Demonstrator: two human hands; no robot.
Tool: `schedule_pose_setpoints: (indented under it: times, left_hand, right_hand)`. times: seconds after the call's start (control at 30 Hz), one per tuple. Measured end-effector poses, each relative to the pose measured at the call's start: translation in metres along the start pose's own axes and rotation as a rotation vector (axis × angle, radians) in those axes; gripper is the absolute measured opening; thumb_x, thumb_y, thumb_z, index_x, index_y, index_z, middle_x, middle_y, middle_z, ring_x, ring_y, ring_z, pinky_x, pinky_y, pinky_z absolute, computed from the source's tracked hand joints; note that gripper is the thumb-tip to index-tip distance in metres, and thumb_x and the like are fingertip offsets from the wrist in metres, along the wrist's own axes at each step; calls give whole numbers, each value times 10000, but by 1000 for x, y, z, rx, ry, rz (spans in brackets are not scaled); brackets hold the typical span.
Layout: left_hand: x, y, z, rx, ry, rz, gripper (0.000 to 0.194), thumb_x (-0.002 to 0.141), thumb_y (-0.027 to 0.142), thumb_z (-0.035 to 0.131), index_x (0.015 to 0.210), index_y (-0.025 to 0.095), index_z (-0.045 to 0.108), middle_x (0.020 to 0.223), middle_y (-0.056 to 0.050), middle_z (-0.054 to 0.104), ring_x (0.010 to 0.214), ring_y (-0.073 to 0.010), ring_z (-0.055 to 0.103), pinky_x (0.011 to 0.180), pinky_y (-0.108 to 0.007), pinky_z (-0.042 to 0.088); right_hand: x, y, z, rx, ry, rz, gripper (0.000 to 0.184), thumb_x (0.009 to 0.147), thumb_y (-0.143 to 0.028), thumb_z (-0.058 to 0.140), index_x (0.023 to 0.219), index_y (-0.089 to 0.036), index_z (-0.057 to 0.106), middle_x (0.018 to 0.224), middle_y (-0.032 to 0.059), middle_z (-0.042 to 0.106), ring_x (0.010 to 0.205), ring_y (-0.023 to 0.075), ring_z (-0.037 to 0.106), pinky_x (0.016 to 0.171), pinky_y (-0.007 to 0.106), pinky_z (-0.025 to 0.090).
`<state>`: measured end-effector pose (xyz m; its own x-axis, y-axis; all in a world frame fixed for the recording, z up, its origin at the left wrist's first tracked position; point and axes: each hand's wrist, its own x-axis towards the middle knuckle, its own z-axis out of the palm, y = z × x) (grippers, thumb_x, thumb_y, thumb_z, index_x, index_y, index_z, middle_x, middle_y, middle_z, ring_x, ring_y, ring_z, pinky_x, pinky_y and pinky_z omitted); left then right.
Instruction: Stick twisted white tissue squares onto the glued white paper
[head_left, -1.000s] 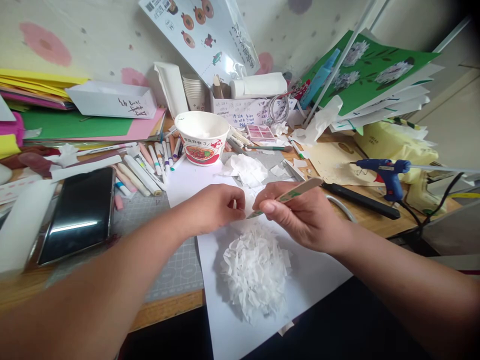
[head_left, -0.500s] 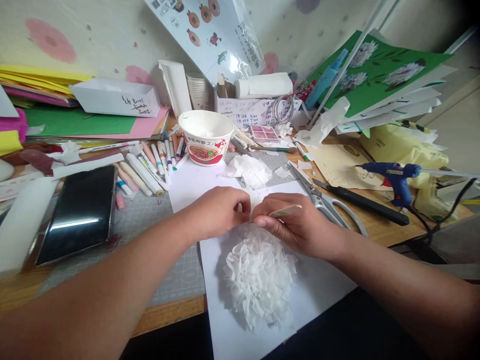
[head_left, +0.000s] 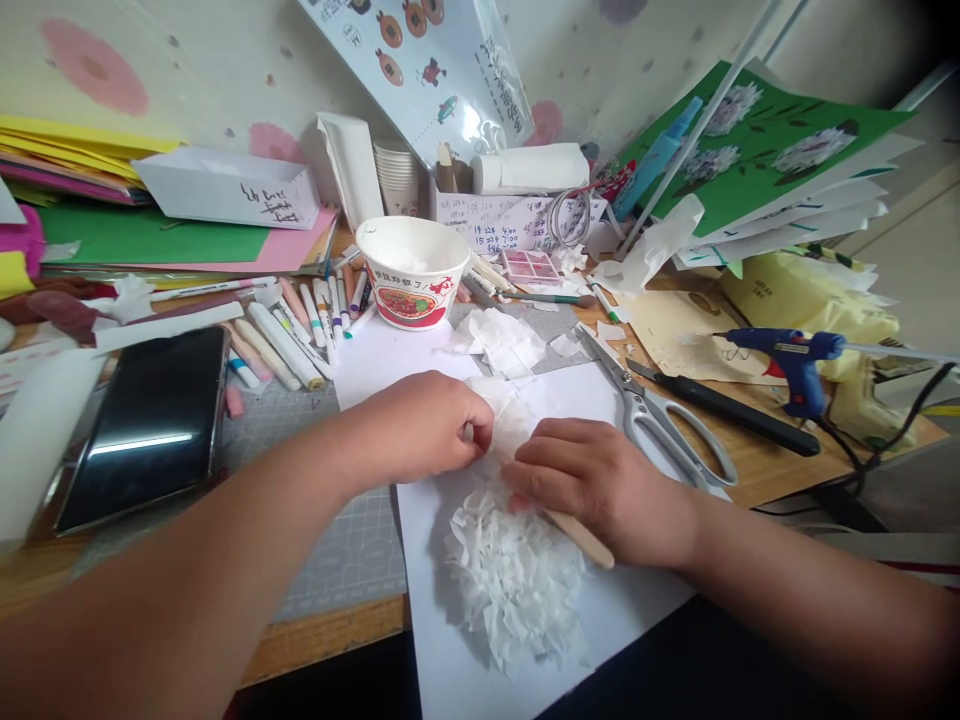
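Observation:
White tissue paper (head_left: 511, 415) stretches between my two hands, above a white paper sheet (head_left: 431, 600). My left hand (head_left: 431, 425) is closed in a pinch at the tissue's left side; its fingertips are partly hidden. My right hand (head_left: 600, 480) is closed on a wooden craft stick (head_left: 585, 542), whose rounded end sticks out below the palm toward me. The stick's other end is hidden under the fingers, by the tissue. Just below both hands, a fluffy ball of crumpled white tissue petals (head_left: 517, 590) rests on the sheet.
A paper bowl (head_left: 412, 275) stands behind my hands, beside crumpled tissue (head_left: 501, 340). Scissors (head_left: 667, 415), a black cutter (head_left: 739, 410) and a blue glue gun (head_left: 795, 355) lie to the right. Markers (head_left: 289, 345) and a dark tablet-like device (head_left: 150, 425) are to the left.
My right hand has turned palm-down and moved slightly down and right. The stick now points toward me, and more tissue shows between my hands. My left hand has barely shifted.

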<state>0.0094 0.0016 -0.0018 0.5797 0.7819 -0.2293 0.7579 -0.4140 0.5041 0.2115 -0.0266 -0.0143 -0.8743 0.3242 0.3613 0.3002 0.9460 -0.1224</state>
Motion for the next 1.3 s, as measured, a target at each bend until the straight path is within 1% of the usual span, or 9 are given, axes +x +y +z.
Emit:
schedule_pose_setpoints:
  times: [0.17,0.3,0.6,0.73,0.9,0.97,1.03,1.17,1.3]
  left_hand:
    - [-2,-2,-4,31,-21,-10,228,686,167,540,746,253,743,636,48,673,580,-114,569,547,-219,336]
    - [-5,-4,-9,12,-63,9,234,697,189,550,784,275,750,706,58,705,621,-115,603,558,-212,364]
    - [-11,-7,-18,-21,-23,-19,234,698,186,500,755,274,709,619,83,633,543,-86,541,498,-193,355]
    - [-10,-9,-15,-103,93,-68,186,743,234,512,783,274,690,568,79,581,504,-90,486,466,-201,339]
    - [-4,-13,-10,-279,401,-70,178,796,322,544,907,258,668,716,42,641,659,-131,575,584,-229,428]
    - [-1,-15,-9,-272,548,-57,193,812,322,542,940,246,665,821,19,668,751,-151,592,658,-250,448]
    - [1,-15,-9,-246,642,-58,191,824,320,544,938,226,665,887,0,676,812,-165,596,719,-268,454]
    - [0,-12,-11,-235,652,-73,174,838,316,556,922,205,660,915,-9,673,849,-169,600,765,-272,455]
    - [-1,-8,-10,-227,648,-69,144,832,290,563,892,207,665,909,-1,675,850,-161,601,774,-265,457]
  right_hand:
    - [-9,3,-8,156,137,44,192,918,-194,491,916,-82,646,742,106,661,677,182,577,588,317,470]
    - [-12,3,-17,347,284,217,134,895,-135,510,926,-97,635,724,80,638,660,144,585,595,276,473]
    - [-9,7,-13,454,276,310,145,893,-157,541,918,-94,669,751,80,659,697,136,598,629,272,476]
    - [-13,11,-15,513,189,271,135,891,-177,556,905,-112,673,746,69,664,667,132,583,601,269,464]
    - [-26,44,-25,578,488,542,279,958,-284,437,752,-185,597,715,16,577,639,122,549,596,268,448]
    - [-28,61,-26,438,420,572,338,957,-324,419,672,-182,533,696,18,524,651,132,509,627,285,430]
    - [-26,70,-26,319,208,566,302,948,-323,421,728,-171,562,737,35,544,688,147,517,655,294,423]
    - [-16,64,-19,168,-196,531,211,857,-309,566,990,-160,634,915,75,612,796,175,568,692,287,409]
    - [-8,52,-5,46,-220,622,129,799,-249,592,858,-155,657,872,65,609,733,164,547,627,271,352]
